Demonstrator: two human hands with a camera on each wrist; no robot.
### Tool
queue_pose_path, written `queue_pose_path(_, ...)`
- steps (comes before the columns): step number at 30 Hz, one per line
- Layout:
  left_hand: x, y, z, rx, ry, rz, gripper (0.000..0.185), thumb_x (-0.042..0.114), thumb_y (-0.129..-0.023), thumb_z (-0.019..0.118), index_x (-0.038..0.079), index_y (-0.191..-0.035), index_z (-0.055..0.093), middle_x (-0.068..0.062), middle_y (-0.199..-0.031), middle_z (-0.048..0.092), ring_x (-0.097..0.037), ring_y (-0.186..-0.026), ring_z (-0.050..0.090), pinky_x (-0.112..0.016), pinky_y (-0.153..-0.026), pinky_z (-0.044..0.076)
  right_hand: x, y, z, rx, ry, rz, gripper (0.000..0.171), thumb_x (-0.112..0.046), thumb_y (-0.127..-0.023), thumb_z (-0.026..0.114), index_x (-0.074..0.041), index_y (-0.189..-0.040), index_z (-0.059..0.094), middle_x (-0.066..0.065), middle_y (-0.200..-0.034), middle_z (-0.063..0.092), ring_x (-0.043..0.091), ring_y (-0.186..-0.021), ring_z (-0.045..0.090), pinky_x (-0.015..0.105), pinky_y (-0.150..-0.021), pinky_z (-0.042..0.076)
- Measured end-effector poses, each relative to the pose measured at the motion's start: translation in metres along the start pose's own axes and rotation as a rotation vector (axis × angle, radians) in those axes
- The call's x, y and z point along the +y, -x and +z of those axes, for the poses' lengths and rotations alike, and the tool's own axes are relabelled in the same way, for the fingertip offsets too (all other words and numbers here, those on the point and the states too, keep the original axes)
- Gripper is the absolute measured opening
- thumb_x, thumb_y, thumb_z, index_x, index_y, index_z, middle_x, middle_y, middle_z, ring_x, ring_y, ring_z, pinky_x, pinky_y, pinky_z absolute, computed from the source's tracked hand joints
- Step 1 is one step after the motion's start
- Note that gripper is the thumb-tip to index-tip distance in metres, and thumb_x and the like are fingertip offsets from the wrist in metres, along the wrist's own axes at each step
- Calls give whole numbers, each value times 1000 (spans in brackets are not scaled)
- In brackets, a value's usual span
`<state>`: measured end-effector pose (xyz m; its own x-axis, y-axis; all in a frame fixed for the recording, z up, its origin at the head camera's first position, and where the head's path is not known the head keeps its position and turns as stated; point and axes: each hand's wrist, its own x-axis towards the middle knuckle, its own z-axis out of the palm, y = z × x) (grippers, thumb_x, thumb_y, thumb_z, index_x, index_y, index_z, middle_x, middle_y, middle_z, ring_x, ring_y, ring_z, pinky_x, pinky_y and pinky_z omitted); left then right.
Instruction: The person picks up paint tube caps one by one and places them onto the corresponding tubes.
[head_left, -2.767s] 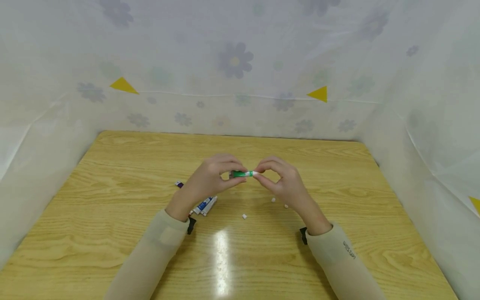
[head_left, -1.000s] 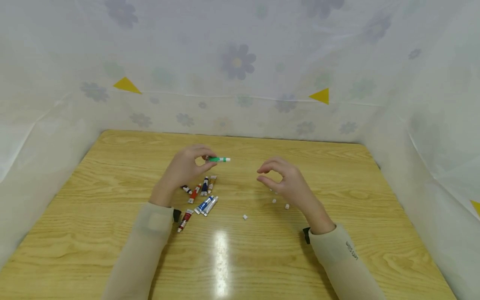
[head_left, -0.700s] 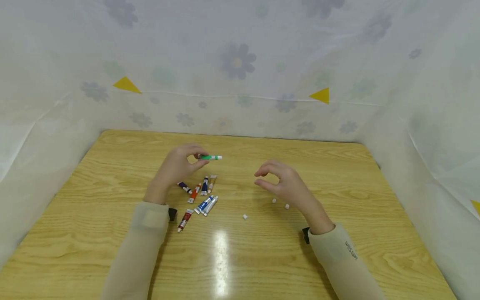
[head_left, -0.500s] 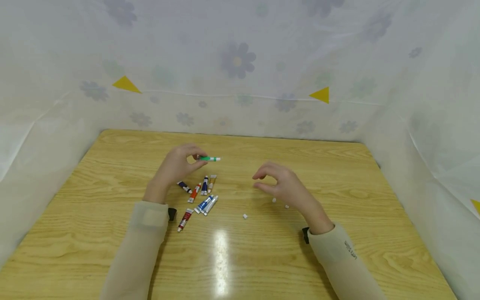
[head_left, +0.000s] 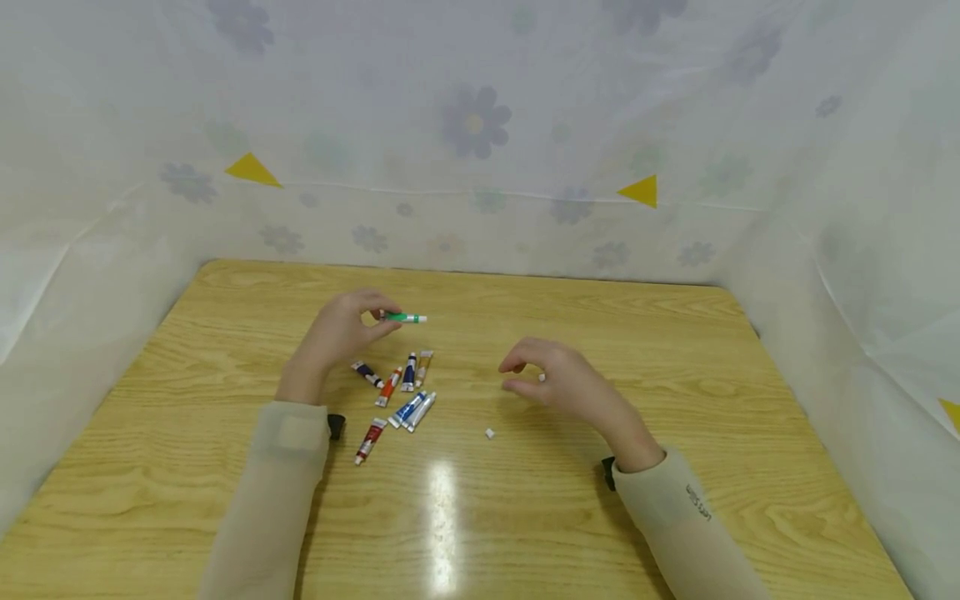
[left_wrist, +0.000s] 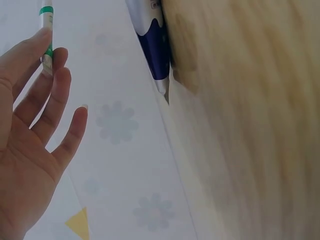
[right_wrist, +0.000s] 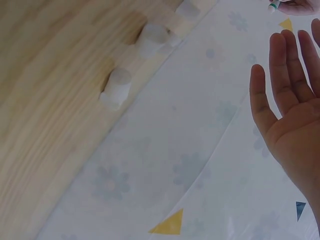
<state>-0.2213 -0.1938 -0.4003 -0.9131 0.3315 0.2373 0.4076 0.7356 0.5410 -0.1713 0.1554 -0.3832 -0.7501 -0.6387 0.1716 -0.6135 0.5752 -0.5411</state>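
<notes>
Between thumb and fingers, my left hand pinches a green-and-white paint tube above the table, its white end pointing right. The left wrist view shows the same tube gripped near its tail, the other fingers spread. My right hand hovers with loosely curved fingers and nothing between them. Small white caps lie under and beside it; one cap shows past the thumb, another lies nearer the front. In the right wrist view, more caps stand on the wood.
Several paint tubes lie left of centre: purple, orange, dark blue, ochre, blue, silver-white and dark red. The wooden table meets a flowered white curtain behind.
Both hands were together at the green paint tube's white end. They have since parted; my left hand carried the tube leftward, and my right hand has lowered slightly toward the table.
</notes>
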Motion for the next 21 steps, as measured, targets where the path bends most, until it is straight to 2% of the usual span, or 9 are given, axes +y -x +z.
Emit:
queue_pose_path(6, 0, -6, -1, 7, 3, 11, 18, 25, -96, 76, 15, -111, 79, -5, -109, 75, -23, -97, 67, -43, -82, 54, 0, 0, 0, -26, 11, 11, 19, -21, -95, 76, -12, -112, 75, 3, -108, 73, 23, -101, 69, 44, -88, 59)
queue_pose_path(12, 6, -10, 4, 9, 57, 8, 18, 25, -96, 76, 16, -110, 79, -4, -111, 75, -22, -98, 66, -43, -85, 54, 0, 0, 3, -32, 8, -9, 20, -21, -95, 76, -11, -112, 75, 4, -107, 73, 20, -100, 69, 43, -87, 60)
queue_pose_path(17, 16, -15, 10, -25, 97, 21, 17, 26, -95, 76, 17, -110, 79, -4, -109, 75, -23, -99, 66, -49, -90, 55, -3, 1, 6, -50, 34, -7, 20, -21, -95, 76, -10, -113, 75, 5, -108, 74, 19, -100, 69, 42, -87, 60)
queue_pose_path(21, 25, -22, 13, -58, 104, 42, 18, 27, -95, 77, 17, -109, 79, -3, -104, 74, -25, -99, 66, -47, -89, 54, -7, 3, 5, -72, 72, -7, 22, -22, -95, 76, -10, -113, 75, 4, -108, 74, 20, -100, 70, 42, -87, 60)
